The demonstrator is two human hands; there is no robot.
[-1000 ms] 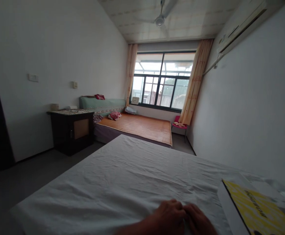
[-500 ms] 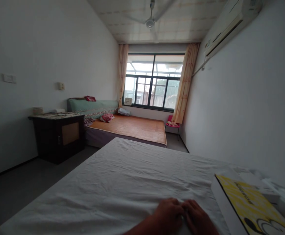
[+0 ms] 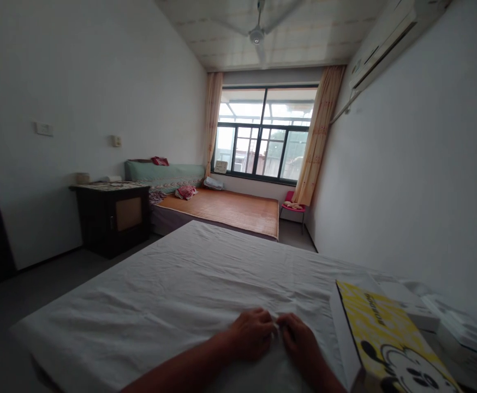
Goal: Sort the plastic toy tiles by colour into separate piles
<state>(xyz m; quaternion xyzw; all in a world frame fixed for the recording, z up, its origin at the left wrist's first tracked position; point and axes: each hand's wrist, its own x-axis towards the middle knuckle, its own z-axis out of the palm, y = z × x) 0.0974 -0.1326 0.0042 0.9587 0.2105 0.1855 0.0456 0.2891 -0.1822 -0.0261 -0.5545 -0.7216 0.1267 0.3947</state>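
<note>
A white sheet [image 3: 189, 284] covers the surface in front of me, with creases across it. My left hand [image 3: 251, 333] and my right hand [image 3: 299, 341] rest side by side on the sheet near its front edge, fingertips almost touching, each pinching a small fold of the cloth. Just right of my right hand lies a flat box [image 3: 389, 338] with a yellow patterned lid and a cartoon mouse print.
White flat boxes [image 3: 459, 327] lie further right by the wall. A low bed with an orange mat [image 3: 226, 207] stands by the window, a dark cabinet [image 3: 113, 215] at the left wall, a pink chair [image 3: 293, 208] by the curtain. Grey floor [image 3: 37, 289] runs along the left.
The view has tilted down and shifted, so both hands and forearms show more fully. The hands stay together on the sheet, gripping the fold.
</note>
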